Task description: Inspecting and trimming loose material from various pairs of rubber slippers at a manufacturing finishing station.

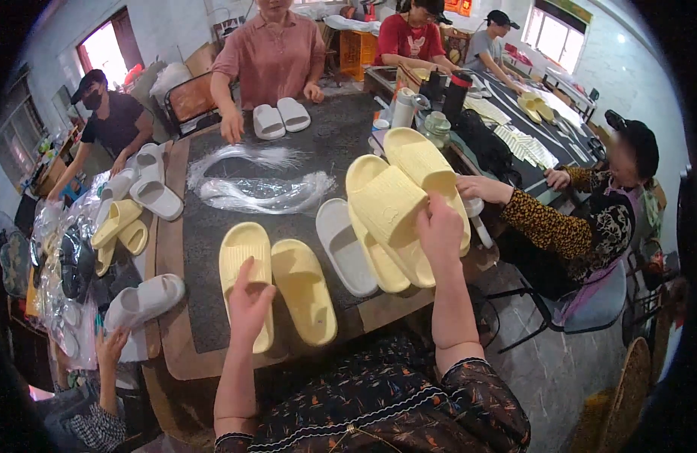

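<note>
- On the tabletop, a yellow slipper is touched by the left hand, fingers parted, perhaps for steadying.
- Its mate is laid alongside, apparently paired.
- Stacked slippers are gripped by the right hand, seemingly kept together.

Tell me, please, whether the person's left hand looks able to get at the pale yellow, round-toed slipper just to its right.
Probably yes: the left hand is close beside that slipper, and nothing visible stands in the way.

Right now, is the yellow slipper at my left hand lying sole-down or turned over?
Sole-down: the yellow slipper by the left hand has its ribbed strap facing up.
</note>
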`<move>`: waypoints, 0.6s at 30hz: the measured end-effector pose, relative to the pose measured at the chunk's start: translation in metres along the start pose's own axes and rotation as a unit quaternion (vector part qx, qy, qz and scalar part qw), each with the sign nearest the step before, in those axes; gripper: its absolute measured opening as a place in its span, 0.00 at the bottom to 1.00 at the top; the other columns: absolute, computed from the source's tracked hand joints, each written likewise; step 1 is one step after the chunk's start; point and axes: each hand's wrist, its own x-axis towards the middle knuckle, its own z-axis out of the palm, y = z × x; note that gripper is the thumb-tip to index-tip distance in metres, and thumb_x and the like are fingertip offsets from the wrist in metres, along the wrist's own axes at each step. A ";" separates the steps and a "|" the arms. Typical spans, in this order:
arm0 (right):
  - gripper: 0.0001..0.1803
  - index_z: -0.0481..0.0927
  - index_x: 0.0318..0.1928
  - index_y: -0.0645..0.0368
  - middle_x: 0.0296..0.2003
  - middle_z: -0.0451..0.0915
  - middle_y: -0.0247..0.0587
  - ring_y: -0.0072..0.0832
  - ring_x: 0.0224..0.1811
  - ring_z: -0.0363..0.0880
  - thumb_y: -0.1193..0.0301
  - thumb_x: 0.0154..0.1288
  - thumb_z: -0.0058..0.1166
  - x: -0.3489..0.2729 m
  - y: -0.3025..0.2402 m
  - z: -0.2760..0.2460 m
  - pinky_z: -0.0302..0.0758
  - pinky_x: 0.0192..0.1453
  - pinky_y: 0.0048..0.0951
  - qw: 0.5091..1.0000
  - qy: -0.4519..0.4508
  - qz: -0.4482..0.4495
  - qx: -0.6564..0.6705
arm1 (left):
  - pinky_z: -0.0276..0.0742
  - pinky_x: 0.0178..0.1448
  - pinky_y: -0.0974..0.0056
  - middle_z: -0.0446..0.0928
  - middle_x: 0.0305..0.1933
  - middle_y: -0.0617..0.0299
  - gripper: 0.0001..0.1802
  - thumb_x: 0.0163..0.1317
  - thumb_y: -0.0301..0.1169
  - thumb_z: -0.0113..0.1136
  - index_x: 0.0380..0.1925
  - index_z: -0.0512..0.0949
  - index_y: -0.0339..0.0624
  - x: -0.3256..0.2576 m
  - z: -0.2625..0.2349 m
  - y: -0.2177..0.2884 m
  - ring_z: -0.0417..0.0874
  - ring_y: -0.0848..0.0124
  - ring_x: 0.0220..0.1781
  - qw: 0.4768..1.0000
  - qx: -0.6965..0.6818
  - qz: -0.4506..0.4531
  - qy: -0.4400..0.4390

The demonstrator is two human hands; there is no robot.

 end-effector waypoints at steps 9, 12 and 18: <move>0.10 0.75 0.41 0.57 0.22 0.77 0.50 0.48 0.25 0.78 0.67 0.63 0.48 0.042 0.029 0.015 0.72 0.28 0.45 0.993 0.107 -0.026 -0.042 | 0.74 0.46 0.53 0.76 0.39 0.41 0.53 0.50 0.35 0.68 0.69 0.42 0.44 -0.009 -0.011 -0.051 0.77 0.49 0.41 0.941 0.337 0.010 0.025; 0.11 0.75 0.43 0.57 0.25 0.79 0.51 0.48 0.28 0.79 0.66 0.64 0.46 0.053 0.021 0.015 0.73 0.32 0.46 0.994 0.101 0.016 -0.032 | 0.73 0.44 0.53 0.75 0.36 0.42 0.55 0.49 0.34 0.68 0.69 0.41 0.44 -0.008 -0.011 -0.053 0.77 0.49 0.39 0.945 0.325 0.008 0.041; 0.30 0.59 0.64 0.54 0.27 0.78 0.47 0.45 0.31 0.78 0.70 0.61 0.49 0.042 0.010 0.040 0.73 0.33 0.43 0.997 -0.040 0.023 -0.068 | 0.72 0.48 0.53 0.75 0.39 0.42 0.54 0.50 0.32 0.67 0.70 0.40 0.46 -0.008 -0.010 -0.052 0.76 0.49 0.43 0.953 0.299 0.026 0.050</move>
